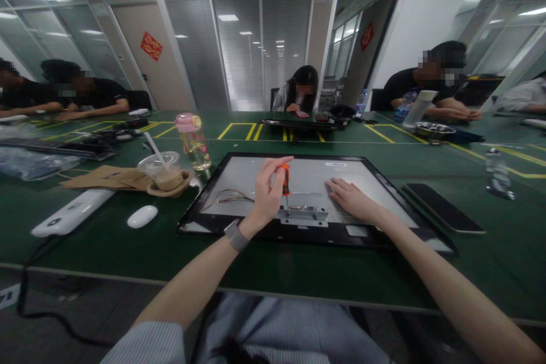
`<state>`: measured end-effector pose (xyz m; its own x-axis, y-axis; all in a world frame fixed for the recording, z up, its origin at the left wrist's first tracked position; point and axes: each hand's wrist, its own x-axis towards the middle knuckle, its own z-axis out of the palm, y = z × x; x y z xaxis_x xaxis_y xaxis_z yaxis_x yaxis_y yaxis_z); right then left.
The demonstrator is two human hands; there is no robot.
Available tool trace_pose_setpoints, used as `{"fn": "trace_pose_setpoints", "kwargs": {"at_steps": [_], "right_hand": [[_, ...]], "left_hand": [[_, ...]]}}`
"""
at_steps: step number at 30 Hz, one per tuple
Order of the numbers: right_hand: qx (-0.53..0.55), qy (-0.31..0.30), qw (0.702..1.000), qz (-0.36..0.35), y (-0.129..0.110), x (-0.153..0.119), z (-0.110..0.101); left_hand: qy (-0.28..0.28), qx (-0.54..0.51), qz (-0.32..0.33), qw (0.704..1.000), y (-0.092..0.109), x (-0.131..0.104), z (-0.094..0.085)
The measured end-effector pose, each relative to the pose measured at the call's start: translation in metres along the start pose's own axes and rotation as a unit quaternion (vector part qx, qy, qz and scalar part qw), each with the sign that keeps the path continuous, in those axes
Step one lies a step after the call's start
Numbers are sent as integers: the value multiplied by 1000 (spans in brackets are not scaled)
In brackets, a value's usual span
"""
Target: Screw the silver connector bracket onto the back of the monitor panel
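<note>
My left hand [269,190], with a watch on its wrist, is closed around an orange and black screwdriver [286,181]. The screwdriver stands upright, its shaft pointing down at a metal bracket with ports [305,215]. That bracket sits on the back of a flat display panel [232,173] with a black frame, lying on the green table. Thin coloured wires [232,196] run across the panel to the left of the bracket. My right hand [354,199] rests flat on the panel's grey back, fingers stretched out and holding nothing. Whether the screwdriver tip meets a screw is too small to tell.
Left of the panel stand a pink-lidded bottle [194,142] and a plastic cup [162,168], near a white mouse-like case [142,216] and a white power strip [72,213]. At right lie a dark phone-like slab [441,207] and a crumpled clear wrapper [498,173]. Several people sit opposite.
</note>
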<state>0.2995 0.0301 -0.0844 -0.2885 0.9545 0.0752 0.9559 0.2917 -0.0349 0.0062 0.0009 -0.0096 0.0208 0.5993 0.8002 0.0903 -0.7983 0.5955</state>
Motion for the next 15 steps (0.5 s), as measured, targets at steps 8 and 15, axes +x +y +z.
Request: {"fn": "trace_pose_setpoints", "kwargs": {"at_steps": [8,15], "right_hand": [[-5,18,1000,-10,4,1,6],[1,17,1000,-3,5,1,7]], "left_hand": [[19,17,17,1000,-3,0,2],[-13,-9,-11,1000,2,-2,1]]}}
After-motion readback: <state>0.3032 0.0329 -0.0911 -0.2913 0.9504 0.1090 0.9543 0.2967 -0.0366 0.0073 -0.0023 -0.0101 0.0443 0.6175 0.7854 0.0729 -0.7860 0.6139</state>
